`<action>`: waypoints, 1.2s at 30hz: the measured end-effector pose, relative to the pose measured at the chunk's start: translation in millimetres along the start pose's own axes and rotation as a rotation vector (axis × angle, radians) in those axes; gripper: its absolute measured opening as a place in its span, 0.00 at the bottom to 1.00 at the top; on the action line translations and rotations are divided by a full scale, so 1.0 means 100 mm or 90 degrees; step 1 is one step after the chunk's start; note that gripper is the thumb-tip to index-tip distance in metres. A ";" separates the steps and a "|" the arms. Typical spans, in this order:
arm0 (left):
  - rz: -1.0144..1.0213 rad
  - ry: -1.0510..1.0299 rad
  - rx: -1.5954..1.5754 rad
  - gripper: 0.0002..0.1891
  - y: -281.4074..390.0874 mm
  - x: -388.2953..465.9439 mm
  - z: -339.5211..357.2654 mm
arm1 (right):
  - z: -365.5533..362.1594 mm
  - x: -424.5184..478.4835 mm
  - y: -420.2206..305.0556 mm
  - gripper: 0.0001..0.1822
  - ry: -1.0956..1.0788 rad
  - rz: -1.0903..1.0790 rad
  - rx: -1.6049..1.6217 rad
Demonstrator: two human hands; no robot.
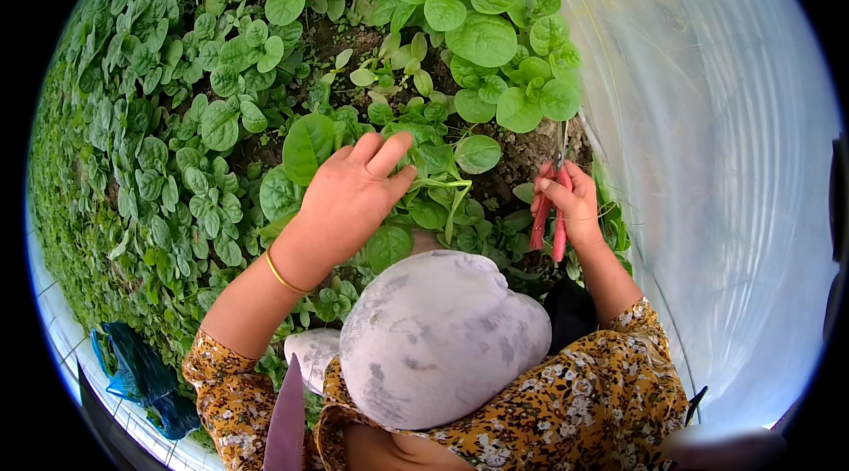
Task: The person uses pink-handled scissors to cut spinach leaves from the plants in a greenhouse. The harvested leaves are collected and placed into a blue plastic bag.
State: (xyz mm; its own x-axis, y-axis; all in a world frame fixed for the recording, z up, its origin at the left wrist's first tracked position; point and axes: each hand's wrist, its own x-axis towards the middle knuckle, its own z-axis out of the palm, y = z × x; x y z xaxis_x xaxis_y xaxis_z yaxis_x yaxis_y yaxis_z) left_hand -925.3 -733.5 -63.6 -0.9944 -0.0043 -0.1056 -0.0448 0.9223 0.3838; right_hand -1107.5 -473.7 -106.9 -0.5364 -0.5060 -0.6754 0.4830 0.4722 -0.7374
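Note:
Red-handled scissors (559,222) are gripped in my right hand (569,199), their metal blades pointing away from me beside the bed's right edge. The blade tips come close to a clump of broad, round-leaved greens (494,40). My left hand (355,182), back upward, lies over low leafy plants, its fingers bent and partly spread. Pale green stems (448,184) stick out to the right just beyond its thumb. A large leaf (308,148) shows on the hand's other side. The palm is hidden, so whether it grips the stems is unclear.
Translucent plastic sheeting (703,139) rises along the right side. Dense rows of leafy greens (192,126) cover the left, with bare soil (345,40) showing between plants. A blue plastic bag (142,371) lies at lower left. My knee in pale, stained cloth (444,338) is directly below my hands.

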 end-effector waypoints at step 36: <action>0.070 -0.059 0.173 0.43 0.04 0.72 -0.19 | -0.14 0.79 -0.57 0.12 -0.008 0.037 0.103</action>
State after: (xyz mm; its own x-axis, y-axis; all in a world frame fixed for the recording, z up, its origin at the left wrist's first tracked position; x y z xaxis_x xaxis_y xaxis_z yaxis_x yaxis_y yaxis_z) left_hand -998.7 -737.0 -52.0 -0.9785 0.1246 -0.1646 0.1018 0.9849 0.1402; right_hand -1186.8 -530.6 -117.6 -0.4965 -0.4904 -0.7162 0.6183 0.3793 -0.6883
